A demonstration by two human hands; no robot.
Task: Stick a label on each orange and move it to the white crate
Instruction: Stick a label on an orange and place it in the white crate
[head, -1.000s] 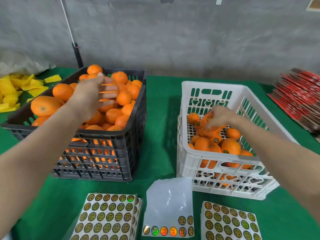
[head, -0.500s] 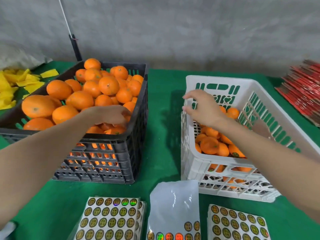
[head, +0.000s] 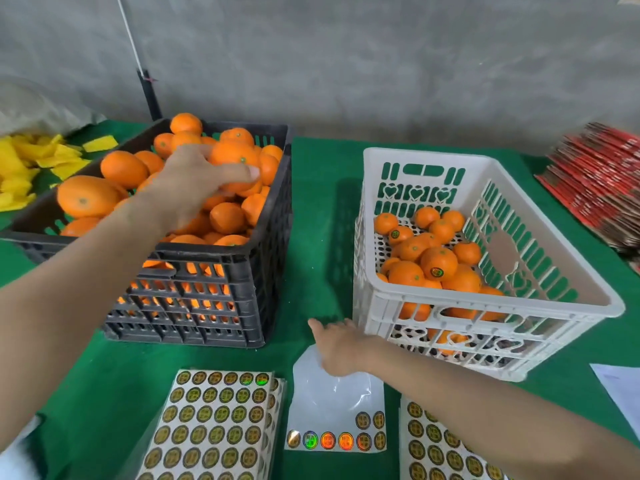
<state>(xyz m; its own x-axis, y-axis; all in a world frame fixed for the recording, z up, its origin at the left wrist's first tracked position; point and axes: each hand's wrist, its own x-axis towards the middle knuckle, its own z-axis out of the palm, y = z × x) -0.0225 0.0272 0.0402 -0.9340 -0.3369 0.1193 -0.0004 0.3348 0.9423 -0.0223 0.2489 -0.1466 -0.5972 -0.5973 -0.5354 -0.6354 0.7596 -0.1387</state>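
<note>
Left hand [head: 194, 183] covers part of the round orange [head: 235, 161] it grips over the black slatted plastic crate [head: 221, 292]; fingertip contact not visible. Right hand [head: 341, 348] palm faces down, so underside is hidden over the nearly empty white sticker backing sheet [head: 332, 407]. Full sheets of round gold labels [head: 211, 424] are cut by the bottom edge; print too small to read.

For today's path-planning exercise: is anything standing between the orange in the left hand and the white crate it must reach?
Only the black crate's right wall rises beside the orange gripped by the left hand. Beyond it lies bare green cloth, then the white crate, open-topped. The right hand sits nearer the viewer, out of the way.
</note>
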